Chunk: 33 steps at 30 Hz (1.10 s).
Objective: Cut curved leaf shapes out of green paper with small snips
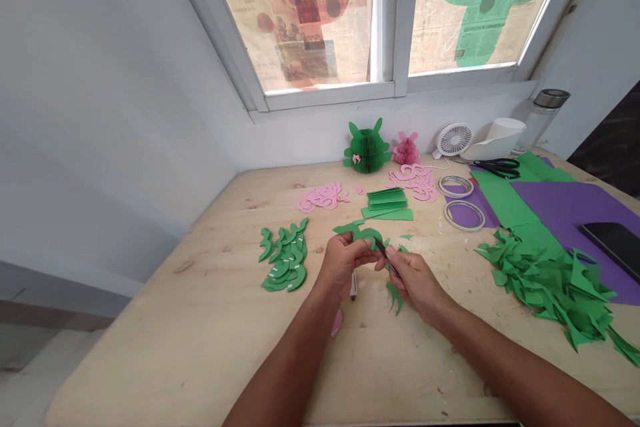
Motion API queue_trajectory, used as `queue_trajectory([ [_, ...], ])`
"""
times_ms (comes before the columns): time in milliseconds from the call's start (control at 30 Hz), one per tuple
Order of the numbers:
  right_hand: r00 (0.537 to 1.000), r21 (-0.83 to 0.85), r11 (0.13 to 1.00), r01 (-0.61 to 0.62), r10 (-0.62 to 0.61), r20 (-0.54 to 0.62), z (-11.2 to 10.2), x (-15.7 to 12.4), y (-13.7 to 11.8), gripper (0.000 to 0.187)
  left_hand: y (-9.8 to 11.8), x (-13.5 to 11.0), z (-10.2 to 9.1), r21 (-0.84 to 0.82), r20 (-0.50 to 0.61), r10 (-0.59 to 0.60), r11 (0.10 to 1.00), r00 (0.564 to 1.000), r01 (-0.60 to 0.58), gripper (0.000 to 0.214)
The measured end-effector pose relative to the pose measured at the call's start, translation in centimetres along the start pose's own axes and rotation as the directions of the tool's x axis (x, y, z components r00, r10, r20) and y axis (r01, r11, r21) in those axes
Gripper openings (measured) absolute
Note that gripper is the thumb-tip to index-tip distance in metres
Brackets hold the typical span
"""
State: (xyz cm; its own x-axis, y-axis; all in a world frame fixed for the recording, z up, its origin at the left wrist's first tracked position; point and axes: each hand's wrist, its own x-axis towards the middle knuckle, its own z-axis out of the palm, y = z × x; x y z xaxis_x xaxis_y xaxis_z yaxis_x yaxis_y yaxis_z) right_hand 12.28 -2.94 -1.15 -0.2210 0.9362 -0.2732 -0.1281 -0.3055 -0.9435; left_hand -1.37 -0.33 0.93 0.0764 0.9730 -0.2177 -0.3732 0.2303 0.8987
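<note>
My left hand [345, 260] is closed on a curved green paper cutout [370, 235], pinching it between thumb and fingers above the table. My right hand [417, 285] grips a pair of dark scissors [384, 251]; their slim blades touch the cutout's edge, and the handles are mostly hidden by the fingers. Beneath the hands lie a green scrap [395, 299] and a small white-and-dark object [354, 287], partly covered. To the left sits a pile of curved green cutouts [286, 263], some bearing small white marks.
Pink cutouts [323, 197], folded green strips [387, 200] and tape rolls [465, 215] lie beyond the hands. Green scraps [555, 287], purple paper [565, 207], a phone [613, 247] and black-handled scissors [500, 167] are at right. Paper figures [367, 150], a fan [453, 140] and a bottle [543, 120] stand behind.
</note>
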Motion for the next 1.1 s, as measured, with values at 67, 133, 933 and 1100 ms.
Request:
queue_trajectory([
  [67,1.000,-0.001,1.000,0.002,-0.002,-0.005,0.0,0.0,-0.1,0.048,0.0,0.0,0.0,-0.003,0.007,-0.002,1.000,1.000,0.002,0.013],
  [133,1.000,0.003,1.000,0.007,-0.007,-0.008,0.1,0.0,-0.1,0.047,0.1,0.0,-0.1,-0.006,0.015,-0.002,1.000,1.000,0.002,0.013],
  [933,0.996,-0.022,0.999,0.037,-0.035,0.078,-1.0,0.4,-0.1,0.046,0.1,0.6,-1.0,0.000,-0.014,0.009,1.000,1.000,-0.009,0.015],
  [1100,0.989,-0.017,0.994,0.103,-0.105,-0.106,-1.7,0.7,-0.7,0.040,0.3,0.3,-0.8,0.145,0.090,-0.043,0.989,0.995,0.030,0.017],
])
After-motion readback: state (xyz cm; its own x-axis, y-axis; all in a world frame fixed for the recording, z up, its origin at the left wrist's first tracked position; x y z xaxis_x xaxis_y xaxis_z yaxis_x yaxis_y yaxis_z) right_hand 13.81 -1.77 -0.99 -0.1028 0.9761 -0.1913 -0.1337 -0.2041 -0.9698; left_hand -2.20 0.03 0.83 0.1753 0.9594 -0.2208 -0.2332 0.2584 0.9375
